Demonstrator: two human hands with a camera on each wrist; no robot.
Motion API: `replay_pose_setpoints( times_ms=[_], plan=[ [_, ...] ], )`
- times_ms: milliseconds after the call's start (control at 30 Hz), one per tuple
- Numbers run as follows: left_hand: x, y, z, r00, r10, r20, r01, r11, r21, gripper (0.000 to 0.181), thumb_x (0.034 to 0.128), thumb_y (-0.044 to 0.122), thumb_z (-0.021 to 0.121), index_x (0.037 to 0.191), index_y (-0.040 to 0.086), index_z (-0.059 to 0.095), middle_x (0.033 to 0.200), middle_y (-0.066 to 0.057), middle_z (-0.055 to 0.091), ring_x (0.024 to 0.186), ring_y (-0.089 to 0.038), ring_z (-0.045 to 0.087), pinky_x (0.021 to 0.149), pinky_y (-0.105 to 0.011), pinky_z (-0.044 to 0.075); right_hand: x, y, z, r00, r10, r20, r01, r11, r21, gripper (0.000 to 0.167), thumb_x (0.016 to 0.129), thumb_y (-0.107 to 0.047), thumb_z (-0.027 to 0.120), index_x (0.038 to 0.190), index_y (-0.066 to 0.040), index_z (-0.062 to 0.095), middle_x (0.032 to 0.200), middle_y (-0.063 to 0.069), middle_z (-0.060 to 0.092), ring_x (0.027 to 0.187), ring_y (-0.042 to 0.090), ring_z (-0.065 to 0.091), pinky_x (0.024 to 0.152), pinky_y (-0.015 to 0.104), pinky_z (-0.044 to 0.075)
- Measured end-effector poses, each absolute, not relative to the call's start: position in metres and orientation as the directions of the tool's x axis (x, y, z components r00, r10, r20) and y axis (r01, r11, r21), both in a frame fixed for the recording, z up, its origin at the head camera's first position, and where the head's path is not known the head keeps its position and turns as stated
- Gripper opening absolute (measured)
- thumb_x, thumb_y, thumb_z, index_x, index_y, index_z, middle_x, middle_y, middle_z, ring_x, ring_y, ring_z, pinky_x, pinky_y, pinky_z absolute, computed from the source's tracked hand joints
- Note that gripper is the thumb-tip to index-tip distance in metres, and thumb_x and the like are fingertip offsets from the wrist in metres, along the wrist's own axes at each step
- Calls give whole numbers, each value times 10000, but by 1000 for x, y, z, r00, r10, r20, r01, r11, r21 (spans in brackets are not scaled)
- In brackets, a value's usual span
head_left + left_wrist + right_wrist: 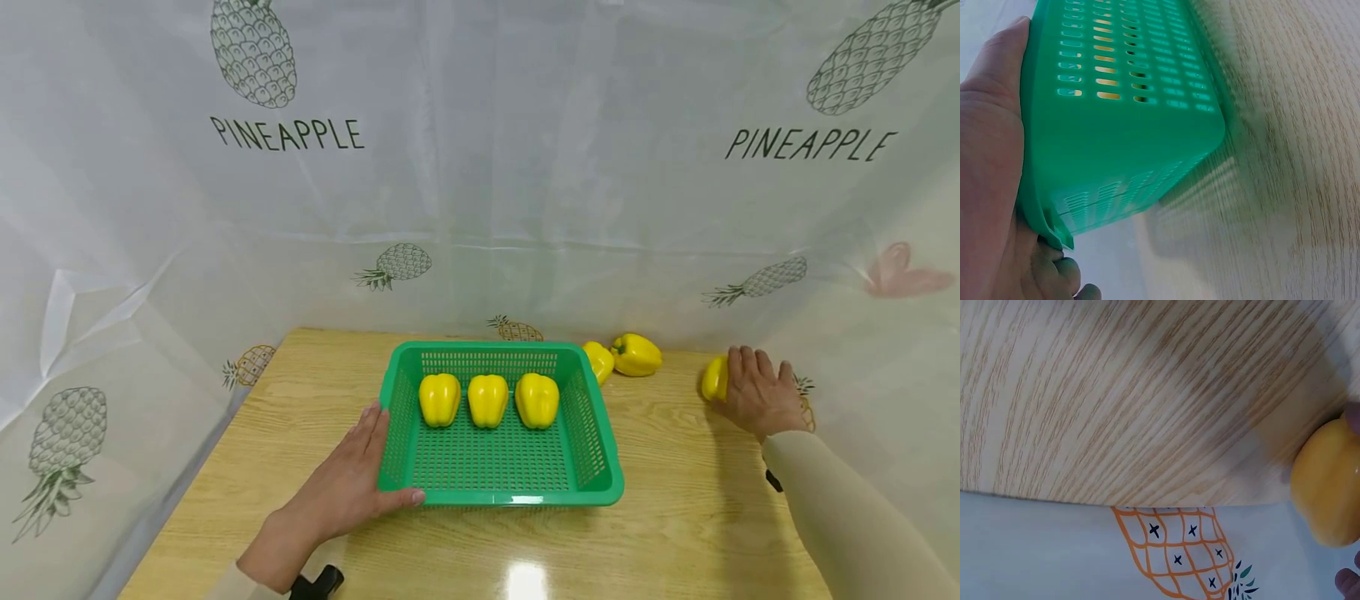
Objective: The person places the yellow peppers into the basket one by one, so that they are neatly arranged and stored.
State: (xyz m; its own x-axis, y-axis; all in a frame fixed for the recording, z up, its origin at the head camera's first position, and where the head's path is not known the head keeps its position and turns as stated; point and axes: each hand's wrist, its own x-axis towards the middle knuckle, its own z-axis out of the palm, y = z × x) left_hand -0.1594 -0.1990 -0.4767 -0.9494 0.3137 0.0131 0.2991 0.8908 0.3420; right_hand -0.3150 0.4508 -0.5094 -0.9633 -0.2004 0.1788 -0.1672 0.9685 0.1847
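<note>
Six yellow peppers (487, 402), one under my right hand (761, 395).
That pepper (715, 380) sits at the right edge of the table (667, 475); my fingers come around it, but I can't tell whether they close on it. I'd guess it light, stiff and, being glossy, a bit slippery, best held across its fat sides, thumb opposite fingers. My left hand (347, 479) lies spread against the near left corner of the green basket (609, 495), which holds three others.

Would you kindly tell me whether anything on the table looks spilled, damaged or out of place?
Nothing stands out: the basket is upright, its three peppers sit in a neat row, and I see no spill or damage. Two loose peppers lie by its far right corner.
</note>
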Motion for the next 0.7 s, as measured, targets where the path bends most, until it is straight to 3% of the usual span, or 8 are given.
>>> replay_pose_setpoints(
  times_ms=[133,267,400,567,700],
  plan=[
    [-159,-199,-476,-950,311,9,294,889,350,1317,855,884,557,1651,-83,153,1739,-284,103,1611,-432,191,1256,-608,309,-312,450,-510,-979,-174,107,-153,972,181,1117,868,-492,822,1533,173,221,1521,422,326,1386,609,337,1072,848,278],
    [-158,-198,-475,-952,306,-3,285,889,359,1315,855,881,564,1654,-78,149,1740,-283,100,1606,-443,196,1250,-617,315,-308,445,-508,-984,-169,56,-156,969,193,1028,951,-460,749,1528,204,218,1525,453,322,1382,628,355,1057,842,319],
    [-158,-198,-474,-953,304,-8,281,888,363,1313,856,879,565,1658,-70,141,1744,-277,89,1603,-449,200,1247,-618,319,-307,439,-509,-982,-169,89,-150,971,187,864,992,-399,710,1425,221,293,1369,454,412,1217,608,456,936,772,433],
    [-158,-199,-474,-953,303,-11,278,889,363,1319,854,879,567,1659,-71,134,1744,-278,80,1600,-458,201,1243,-616,326,-308,435,-513,-981,-156,118,-141,982,122,659,984,-314,708,1249,158,331,1115,354,431,952,503,485,748,637,472],
    [-158,-199,-475,-953,304,-6,282,889,361,1320,854,877,570,1656,-78,138,1742,-284,89,1598,-461,205,1239,-616,334,-309,433,-517,-977,-160,144,-145,983,108,691,978,-229,675,1351,186,267,1185,402,419,975,539,496,741,642,510]
  ],
)
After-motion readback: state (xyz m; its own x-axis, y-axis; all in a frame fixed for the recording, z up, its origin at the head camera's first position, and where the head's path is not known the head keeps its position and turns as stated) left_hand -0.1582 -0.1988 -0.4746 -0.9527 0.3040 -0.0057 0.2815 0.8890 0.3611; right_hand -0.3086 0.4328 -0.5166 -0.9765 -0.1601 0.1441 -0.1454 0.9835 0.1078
